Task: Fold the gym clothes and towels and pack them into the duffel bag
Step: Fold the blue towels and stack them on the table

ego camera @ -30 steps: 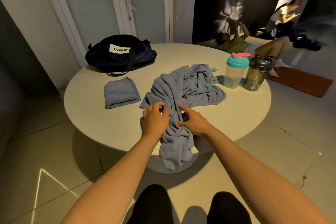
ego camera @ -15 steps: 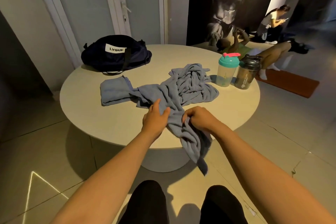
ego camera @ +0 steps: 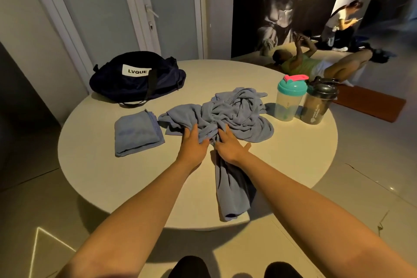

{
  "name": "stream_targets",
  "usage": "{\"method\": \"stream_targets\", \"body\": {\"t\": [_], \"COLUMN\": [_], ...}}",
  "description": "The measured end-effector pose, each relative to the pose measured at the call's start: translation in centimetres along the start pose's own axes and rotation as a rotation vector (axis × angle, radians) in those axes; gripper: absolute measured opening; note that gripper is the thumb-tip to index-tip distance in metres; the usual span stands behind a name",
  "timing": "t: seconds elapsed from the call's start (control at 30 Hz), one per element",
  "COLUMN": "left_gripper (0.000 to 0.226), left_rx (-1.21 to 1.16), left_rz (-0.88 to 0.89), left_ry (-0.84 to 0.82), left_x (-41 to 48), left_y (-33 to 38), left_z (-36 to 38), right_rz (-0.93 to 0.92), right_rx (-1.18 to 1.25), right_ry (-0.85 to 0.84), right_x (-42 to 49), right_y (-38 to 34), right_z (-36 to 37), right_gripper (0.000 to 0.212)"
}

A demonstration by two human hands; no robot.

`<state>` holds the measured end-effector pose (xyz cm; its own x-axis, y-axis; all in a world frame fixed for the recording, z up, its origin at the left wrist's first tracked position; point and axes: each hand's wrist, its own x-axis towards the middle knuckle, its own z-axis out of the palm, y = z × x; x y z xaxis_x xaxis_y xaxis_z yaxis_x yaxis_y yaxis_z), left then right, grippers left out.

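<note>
Loose towel: a crumpled blue towel point(ego camera: 239, 110) is heaped at the middle of the round table point(ego camera: 94, 160); one twisted end runs to the near edge and hangs over it
Left hand: the left hand point(ego camera: 193, 145) lies palm down on the heap's left part; fingers straight and a little spread, pinching nothing
Right hand: the right hand point(ego camera: 228, 145) is just beside it, palm down where the cloth narrows; fingers straight, thumb stuck out sideways over bare tabletop
Folded towel: a folded blue towel point(ego camera: 135, 134) lies flat just left of the heap; whether the two touch cannot be told
Duffel bag: a dark duffel bag point(ego camera: 137, 80) with a white LVQUE label sits at the table's far left, behind the folded towel
Bottles: a teal-lidded shaker point(ego camera: 290, 99) and a dark shaker point(ego camera: 319, 105) stand upright side by side, right of the heap
Beyond: a person lying on the floor point(ego camera: 311, 64) past the table; another person crouched point(ego camera: 340, 22) further back
</note>
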<state>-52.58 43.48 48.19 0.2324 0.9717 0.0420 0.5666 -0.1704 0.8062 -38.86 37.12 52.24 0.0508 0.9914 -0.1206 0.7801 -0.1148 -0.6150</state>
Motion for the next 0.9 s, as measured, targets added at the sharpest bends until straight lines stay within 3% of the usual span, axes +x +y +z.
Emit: {"method": "stream_targets", "body": {"t": [0.13,0.27,0.33,0.47,0.57,0.67,0.73,0.8,0.9], "left_gripper": [0.056,0.033,0.026,0.027,0.028,0.023,0.016,0.017,0.032], "left_rx": [-0.129,-0.196,-0.166,-0.200,-0.170,-0.103,-0.075,-0.001,0.127], "left_rz": [-0.017,0.006,0.058,0.095,0.139,0.156,0.194,0.260,0.328], "left_ry": [0.162,0.451,0.508,0.510,0.479,0.402,0.357,0.324,0.364], "left_x": [0.5,-2.4,-3.4,-4.9,-7.0,-9.9,-11.5,-12.8,-13.5], "left_y": [0.1,0.2,0.4,0.9,1.0,0.4,0.2,0.0,-0.1], "left_z": [-0.6,-0.9,-0.9,-1.3,-1.5,-1.5,-1.3,-1.2,-1.4], "right_rz": [-0.138,-0.303,-0.353,-0.322,-0.260,-0.202,-0.122,-0.026,-0.073], "right_rx": [0.002,0.063,0.035,0.163,0.249,-0.043,-0.275,-0.360,-0.360], "right_ry": [0.112,0.359,0.448,0.364,0.244,0.219,0.253,0.214,0.105], "right_x": [2.1,1.6,1.0,-0.2,-1.6,-2.4,-2.9,-3.8,-5.5], "right_y": [0.3,1.7,2.0,2.2,2.7,3.3,3.6,3.6,3.4], "right_z": [1.0,2.2,2.5,1.5,-0.4,-1.4,-1.6,-1.7,-1.9], "right_gripper": [0.070,0.048,0.034,0.012,0.010,0.021,0.016,0.016,0.042]}}
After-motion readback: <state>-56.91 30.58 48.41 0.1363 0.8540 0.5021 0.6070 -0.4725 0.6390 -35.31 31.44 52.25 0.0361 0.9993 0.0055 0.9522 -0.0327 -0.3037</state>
